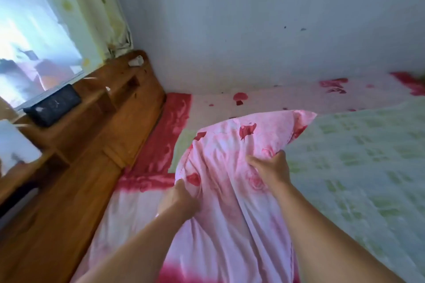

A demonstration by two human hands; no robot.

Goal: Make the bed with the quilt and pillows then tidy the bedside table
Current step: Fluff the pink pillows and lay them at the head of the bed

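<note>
Head view showed the left hand (181,197) and right hand (269,167) both pinching the pink pillow (239,142), fingers curled tight in its cloth. Its long side ran away past the fingers. The wooden headboard (96,145) lay left of the grip, nearer the left hand.

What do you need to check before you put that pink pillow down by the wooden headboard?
1. Left hand grips the pillow: ok.
2. Right hand grips it too: ok.
3. Sheet beside the headboard bare for landing: ok.
4. Pillow up against the headboard: not ok, sheet shows between them.
5. Green quilt spread flat: cannot tell, part is out of view.
</note>
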